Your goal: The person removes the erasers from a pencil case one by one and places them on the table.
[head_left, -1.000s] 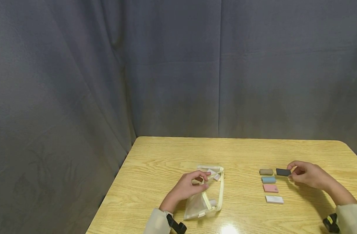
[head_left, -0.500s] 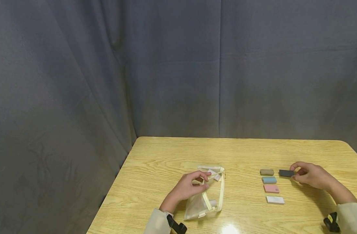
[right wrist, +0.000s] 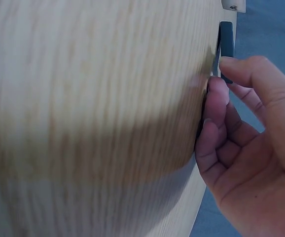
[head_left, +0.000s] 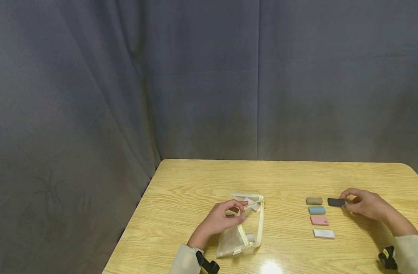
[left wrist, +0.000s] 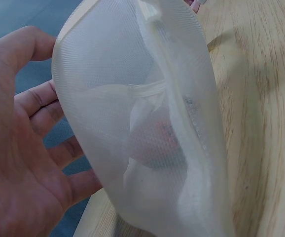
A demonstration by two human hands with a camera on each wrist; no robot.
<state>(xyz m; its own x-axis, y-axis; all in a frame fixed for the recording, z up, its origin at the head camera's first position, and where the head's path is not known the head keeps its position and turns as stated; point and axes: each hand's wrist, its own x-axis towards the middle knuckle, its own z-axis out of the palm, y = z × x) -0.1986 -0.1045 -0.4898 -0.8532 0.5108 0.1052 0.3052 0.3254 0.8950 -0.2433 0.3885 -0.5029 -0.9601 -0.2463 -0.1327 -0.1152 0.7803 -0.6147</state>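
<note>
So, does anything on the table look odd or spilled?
Nothing looks spilled or broken. Only the black block, held by the right hand, breaks the pattern: it is right of the column formed by the tan block, blue block, pink block and white block.

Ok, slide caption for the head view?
Left hand holds an open mesh pouch; right hand pinches a black piece beside a column: brown piece, blue piece, pink piece, white piece.

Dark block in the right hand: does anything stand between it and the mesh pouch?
Yes: the tan block lies on the table directly in line between the dark block and the mesh pouch. Past the tan block, nothing visible stands in the way. The right hand pinches the dark block's near end.
</note>
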